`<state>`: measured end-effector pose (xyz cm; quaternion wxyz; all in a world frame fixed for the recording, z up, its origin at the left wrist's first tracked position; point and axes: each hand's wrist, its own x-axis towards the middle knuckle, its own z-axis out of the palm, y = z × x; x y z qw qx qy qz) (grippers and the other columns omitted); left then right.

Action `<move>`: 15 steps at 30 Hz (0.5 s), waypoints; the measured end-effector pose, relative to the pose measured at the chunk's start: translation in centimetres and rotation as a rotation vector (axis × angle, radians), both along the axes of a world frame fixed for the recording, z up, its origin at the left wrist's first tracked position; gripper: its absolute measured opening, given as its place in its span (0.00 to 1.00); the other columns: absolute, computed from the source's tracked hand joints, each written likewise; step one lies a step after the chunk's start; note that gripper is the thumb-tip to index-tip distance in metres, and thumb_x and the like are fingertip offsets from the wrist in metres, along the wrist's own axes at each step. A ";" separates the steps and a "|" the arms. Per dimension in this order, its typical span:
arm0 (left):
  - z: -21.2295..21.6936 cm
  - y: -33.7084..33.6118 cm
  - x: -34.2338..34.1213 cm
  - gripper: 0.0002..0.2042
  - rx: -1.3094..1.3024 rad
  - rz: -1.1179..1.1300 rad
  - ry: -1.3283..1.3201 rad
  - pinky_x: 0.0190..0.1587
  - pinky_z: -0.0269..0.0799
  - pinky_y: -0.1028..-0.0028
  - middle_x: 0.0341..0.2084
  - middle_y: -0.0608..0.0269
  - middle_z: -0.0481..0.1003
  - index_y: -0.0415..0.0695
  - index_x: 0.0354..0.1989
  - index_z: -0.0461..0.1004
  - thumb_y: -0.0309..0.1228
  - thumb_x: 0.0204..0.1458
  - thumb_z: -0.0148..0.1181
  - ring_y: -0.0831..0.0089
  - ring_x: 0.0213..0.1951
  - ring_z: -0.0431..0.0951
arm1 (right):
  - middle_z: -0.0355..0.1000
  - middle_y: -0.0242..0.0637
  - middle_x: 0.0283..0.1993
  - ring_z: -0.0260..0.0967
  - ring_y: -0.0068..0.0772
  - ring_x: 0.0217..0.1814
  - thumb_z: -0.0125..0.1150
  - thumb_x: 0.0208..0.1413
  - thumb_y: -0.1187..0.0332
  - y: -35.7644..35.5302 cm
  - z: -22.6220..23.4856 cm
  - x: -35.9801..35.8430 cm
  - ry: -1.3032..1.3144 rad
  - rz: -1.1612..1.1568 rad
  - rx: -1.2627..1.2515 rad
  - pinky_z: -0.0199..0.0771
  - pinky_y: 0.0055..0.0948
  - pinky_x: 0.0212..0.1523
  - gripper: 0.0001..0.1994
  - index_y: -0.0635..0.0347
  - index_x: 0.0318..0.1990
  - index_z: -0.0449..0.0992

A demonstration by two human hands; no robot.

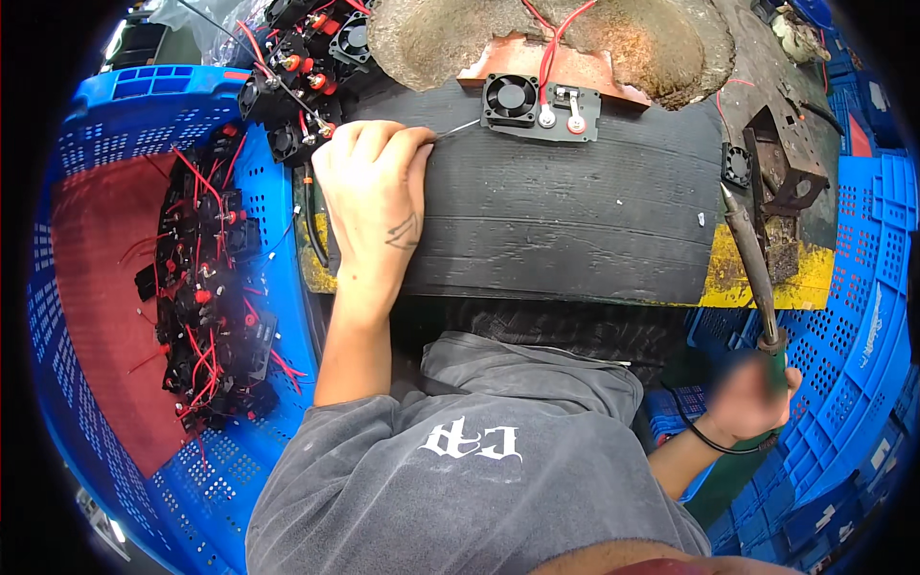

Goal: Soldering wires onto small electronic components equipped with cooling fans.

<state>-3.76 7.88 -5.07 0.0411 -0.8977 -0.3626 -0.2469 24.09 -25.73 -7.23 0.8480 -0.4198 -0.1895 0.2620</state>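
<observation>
— So which step is it?
— Soldering, I judge: left hand (376, 192) pinches solder wire (458, 127) toward the far fan module (541, 107); right hand (752, 398) grips the soldering iron (752, 264), near right.
— Next?
— Bringing the tip onto the terminals.

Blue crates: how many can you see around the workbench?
2 clearly: a blue crate on the left holding black fan parts with red wires, and blue crate walls on the right, where more may be stacked out of sight.
</observation>
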 end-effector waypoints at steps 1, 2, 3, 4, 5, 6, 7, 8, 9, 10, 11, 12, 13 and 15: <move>0.0 0.0 -0.4 0.06 -0.002 0.000 0.000 0.42 0.62 0.67 0.28 0.66 0.74 0.46 0.31 0.77 0.25 0.42 0.64 0.65 0.37 0.72 | 0.71 0.63 0.47 0.74 0.40 0.34 0.53 0.58 0.60 0.2 0.1 0.0 -0.009 0.019 0.002 0.75 0.24 0.27 0.16 0.60 0.47 0.74; -0.1 0.1 -0.8 0.06 -0.035 0.014 -0.011 0.42 0.62 0.66 0.28 0.66 0.74 0.46 0.31 0.77 0.25 0.42 0.64 0.65 0.37 0.73 | 0.71 0.63 0.47 0.74 0.40 0.34 0.53 0.58 0.60 0.2 0.1 0.0 -0.010 0.018 0.000 0.75 0.24 0.27 0.16 0.60 0.47 0.74; -0.2 0.1 -0.9 0.06 -0.069 0.026 -0.022 0.43 0.62 0.66 0.28 0.66 0.74 0.46 0.31 0.77 0.26 0.42 0.64 0.64 0.36 0.73 | 0.71 0.63 0.47 0.74 0.40 0.34 0.53 0.58 0.60 0.3 0.1 0.0 -0.016 0.010 -0.005 0.75 0.24 0.27 0.16 0.61 0.47 0.74; -0.2 -0.1 -0.9 0.05 -0.042 0.002 -0.072 0.41 0.63 0.67 0.28 0.63 0.73 0.43 0.30 0.76 0.24 0.44 0.63 0.63 0.35 0.73 | 0.71 0.63 0.48 0.74 0.40 0.35 0.53 0.58 0.60 0.2 0.1 0.0 -0.022 0.002 -0.010 0.75 0.24 0.27 0.16 0.61 0.47 0.74; -0.3 -0.4 -0.9 0.05 -0.045 -0.001 -0.070 0.41 0.63 0.67 0.28 0.63 0.73 0.43 0.30 0.76 0.24 0.44 0.63 0.63 0.35 0.73 | 0.71 0.63 0.48 0.74 0.40 0.35 0.53 0.58 0.60 0.2 0.1 0.0 -0.021 -0.002 -0.013 0.75 0.24 0.27 0.16 0.61 0.47 0.74; -0.5 -0.8 -0.9 0.04 -0.054 0.040 -0.198 0.41 0.65 0.67 0.28 0.61 0.73 0.42 0.30 0.76 0.22 0.45 0.63 0.63 0.34 0.73 | 0.71 0.62 0.48 0.74 0.40 0.35 0.53 0.58 0.60 0.2 -0.1 0.0 -0.018 -0.018 -0.013 0.75 0.24 0.27 0.16 0.61 0.47 0.74; -0.6 -1.1 -0.9 0.04 -0.064 0.082 -0.325 0.40 0.66 0.68 0.28 0.59 0.73 0.40 0.30 0.75 0.20 0.46 0.62 0.62 0.34 0.72 | 0.71 0.62 0.48 0.74 0.40 0.35 0.53 0.57 0.60 0.2 -0.2 -0.1 -0.015 -0.036 -0.013 0.75 0.25 0.27 0.16 0.61 0.47 0.74; 0.2 -1.1 -0.7 0.05 0.000 0.026 -0.336 0.39 0.69 0.69 0.29 0.57 0.74 0.38 0.32 0.75 0.17 0.47 0.60 0.62 0.34 0.73 | 0.71 0.62 0.48 0.74 0.40 0.35 0.53 0.57 0.60 0.3 -0.2 0.0 -0.015 -0.039 -0.017 0.75 0.25 0.27 0.16 0.61 0.47 0.74; 0.3 -1.1 -0.6 0.05 -0.005 0.023 -0.336 0.39 0.69 0.69 0.29 0.57 0.74 0.38 0.32 0.75 0.17 0.47 0.60 0.62 0.34 0.73 | 0.71 0.61 0.49 0.74 0.41 0.35 0.54 0.57 0.60 0.4 -0.2 0.0 -0.019 -0.019 -0.018 0.76 0.25 0.26 0.16 0.61 0.47 0.74; 0.2 -1.2 -0.4 0.06 -0.044 0.005 -0.387 0.39 0.70 0.69 0.29 0.57 0.74 0.38 0.33 0.75 0.16 0.46 0.61 0.62 0.34 0.74 | 0.71 0.61 0.49 0.74 0.41 0.35 0.54 0.57 0.60 0.5 -0.2 0.0 -0.023 0.000 -0.018 0.76 0.25 0.26 0.16 0.61 0.48 0.74; 0.2 -1.2 -0.2 0.07 -0.081 -0.010 -0.439 0.39 0.70 0.69 0.29 0.57 0.75 0.38 0.34 0.76 0.16 0.46 0.61 0.62 0.34 0.74 | 0.71 0.61 0.49 0.74 0.41 0.35 0.54 0.57 0.60 0.7 -0.2 0.0 -0.025 0.000 -0.021 0.76 0.25 0.26 0.16 0.61 0.48 0.74; 0.1 -0.6 0.1 0.09 -0.032 -0.133 -0.423 0.36 0.71 0.71 0.28 0.56 0.76 0.37 0.35 0.77 0.16 0.44 0.63 0.63 0.31 0.75 | 0.71 0.61 0.49 0.74 0.41 0.36 0.54 0.57 0.60 1.0 -0.1 0.0 -0.030 0.014 -0.008 0.76 0.25 0.24 0.16 0.61 0.48 0.74; 0.2 -0.6 0.7 0.10 -0.053 -0.165 -0.426 0.34 0.71 0.72 0.28 0.56 0.75 0.37 0.35 0.78 0.16 0.43 0.64 0.64 0.29 0.75 | 0.71 0.61 0.50 0.74 0.41 0.36 0.54 0.57 0.60 1.4 -0.1 -0.1 -0.034 0.029 0.005 0.76 0.24 0.23 0.16 0.61 0.48 0.74; 0.0 -0.8 2.3 0.12 -0.128 -0.212 -0.448 0.29 0.70 0.74 0.26 0.58 0.73 0.38 0.36 0.79 0.17 0.41 0.66 0.68 0.26 0.74 | 0.71 0.60 0.49 0.74 0.40 0.34 0.54 0.57 0.60 3.0 0.7 -0.5 -0.067 0.044 -0.010 0.75 0.24 0.23 0.17 0.61 0.48 0.74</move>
